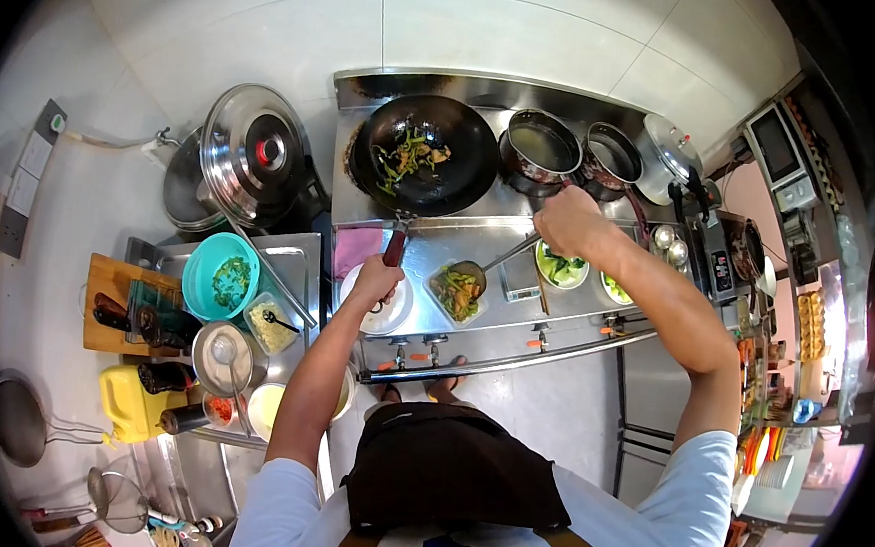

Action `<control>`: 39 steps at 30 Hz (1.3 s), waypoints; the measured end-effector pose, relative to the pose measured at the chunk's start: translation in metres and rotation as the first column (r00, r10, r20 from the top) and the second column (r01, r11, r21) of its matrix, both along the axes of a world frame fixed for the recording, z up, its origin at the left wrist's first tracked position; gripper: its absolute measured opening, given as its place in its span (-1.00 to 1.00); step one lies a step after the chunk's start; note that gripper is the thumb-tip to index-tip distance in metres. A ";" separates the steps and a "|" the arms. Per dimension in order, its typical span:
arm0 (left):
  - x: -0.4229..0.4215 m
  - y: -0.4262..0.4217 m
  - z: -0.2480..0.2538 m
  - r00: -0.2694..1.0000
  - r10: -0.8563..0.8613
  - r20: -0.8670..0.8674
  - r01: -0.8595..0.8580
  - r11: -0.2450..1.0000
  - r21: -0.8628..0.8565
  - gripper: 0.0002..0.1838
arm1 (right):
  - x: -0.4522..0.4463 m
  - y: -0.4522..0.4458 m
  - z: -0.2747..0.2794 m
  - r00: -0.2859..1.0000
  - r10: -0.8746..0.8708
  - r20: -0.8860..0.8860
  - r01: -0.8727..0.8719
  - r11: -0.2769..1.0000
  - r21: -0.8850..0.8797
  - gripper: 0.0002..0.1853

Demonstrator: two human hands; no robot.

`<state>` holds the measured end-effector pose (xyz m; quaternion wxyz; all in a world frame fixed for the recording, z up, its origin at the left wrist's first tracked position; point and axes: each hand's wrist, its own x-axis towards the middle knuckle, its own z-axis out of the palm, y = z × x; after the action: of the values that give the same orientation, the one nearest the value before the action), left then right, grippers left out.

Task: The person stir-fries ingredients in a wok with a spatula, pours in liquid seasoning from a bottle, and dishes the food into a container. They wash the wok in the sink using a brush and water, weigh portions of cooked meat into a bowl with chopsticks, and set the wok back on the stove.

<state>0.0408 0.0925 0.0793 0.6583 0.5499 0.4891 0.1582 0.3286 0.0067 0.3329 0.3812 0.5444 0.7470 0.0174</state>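
Observation:
My left hand (375,284) is wrapped round the dark red handle of a black wok (464,170) on the stove. Stir-fried green vegetables with brown pieces (409,159) lie in the wok. My right hand (569,221) is closed on the long handle of a ladle (509,256). The ladle's bowl is over a clear plastic container (468,318) holding the same kind of food, partly covering it; whether they touch I cannot tell. A white plate (388,316) sits below my left hand, beside a folded pink cloth (357,249).
Two pots (543,142) (613,152) and a pressure cooker (668,152) stand right of the wok. Near the ladle are a small scale (520,284) and a bowl of greens (561,269). On the left are a turquoise basin (197,274), a large steel lid (235,151) and a yellow jug (129,403).

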 end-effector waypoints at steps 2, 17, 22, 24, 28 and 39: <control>-0.001 0.000 -0.001 1.000 -0.004 -0.008 0.004 1.000 0.001 -0.86 | -0.016 -0.012 0.009 1.000 0.003 0.010 -0.003 0.999 0.041 -0.81; -0.004 0.007 -0.014 0.999 -0.022 -0.037 0.022 1.000 -0.018 -0.86 | -0.027 -0.135 -0.033 0.945 -0.269 -0.185 0.315 0.899 0.304 -0.84; -0.006 0.009 -0.009 0.999 -0.033 -0.028 0.033 0.999 -0.012 -0.86 | -0.023 -0.157 -0.026 0.932 -0.325 -0.159 0.360 0.871 0.334 -0.80; -0.008 0.009 -0.008 0.999 -0.035 -0.017 0.035 0.999 -0.014 -0.86 | -0.022 -0.163 -0.024 0.907 -0.390 -0.157 0.420 0.856 0.300 -0.78; -0.009 0.010 -0.009 0.999 -0.039 -0.017 0.039 0.999 -0.024 -0.87 | -0.024 -0.173 -0.014 0.889 -0.427 -0.168 0.459 0.829 0.319 -0.75; -0.010 0.009 -0.001 0.999 -0.033 -0.005 0.033 0.999 -0.040 -0.89 | -0.018 -0.183 -0.049 0.879 -0.432 -0.203 0.476 0.825 0.305 -0.77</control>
<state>0.0312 0.1019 0.0784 0.6702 0.5450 0.4850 0.1360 0.3105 -0.1765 0.2837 0.2252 0.7647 0.6033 0.0228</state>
